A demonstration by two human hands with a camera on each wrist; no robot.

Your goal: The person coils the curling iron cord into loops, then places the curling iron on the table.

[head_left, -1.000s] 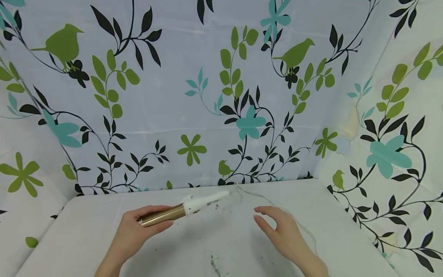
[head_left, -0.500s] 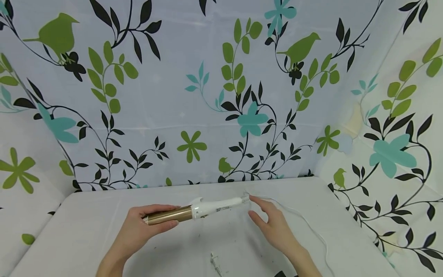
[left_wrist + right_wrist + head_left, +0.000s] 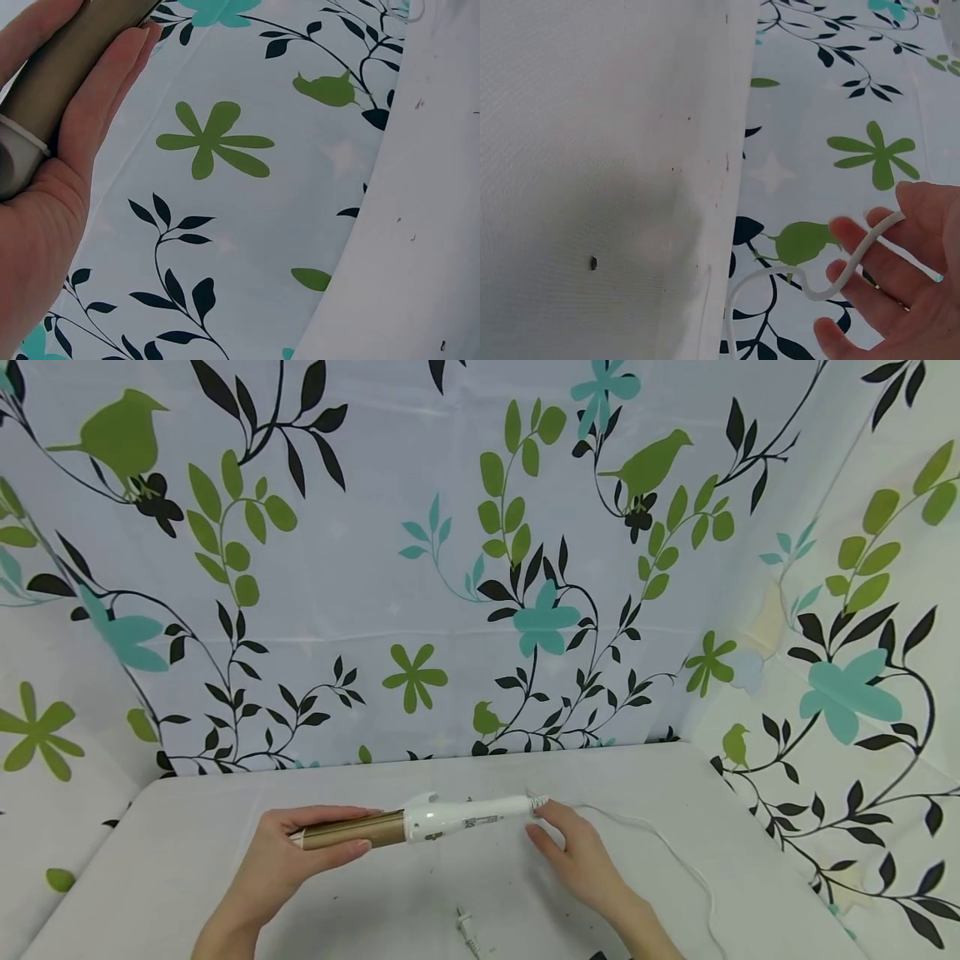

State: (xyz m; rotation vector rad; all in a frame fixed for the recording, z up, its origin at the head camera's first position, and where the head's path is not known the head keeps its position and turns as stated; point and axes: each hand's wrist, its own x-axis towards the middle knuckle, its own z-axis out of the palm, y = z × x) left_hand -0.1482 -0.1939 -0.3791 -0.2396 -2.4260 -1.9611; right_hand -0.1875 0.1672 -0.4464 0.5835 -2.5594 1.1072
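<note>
A curling iron [image 3: 450, 818], with a gold barrel and a white handle, is held nearly level above the white table. My left hand [image 3: 258, 868] grips its gold barrel [image 3: 356, 832] near the tip, thumb on one side and fingers on the other. The barrel also fills the top left corner of the left wrist view. At the handle's cord end is my right hand [image 3: 581, 860], its index fingertip touching there and its thumb apart. In the right wrist view the white cord [image 3: 821, 292] crosses its loosely bent fingers [image 3: 877, 259].
A white plug [image 3: 467, 931] lies on the table [image 3: 375, 914] near its front. The cord trails off to the right front. A small dark object [image 3: 597, 956] shows at the bottom edge. Behind and beside the table hangs cloth [image 3: 337, 577] printed with leaves and birds.
The curling iron has swung closer to level, and its cord end has come to my right hand. My right hand has moved slightly left to meet it. The left hand keeps its grip.
</note>
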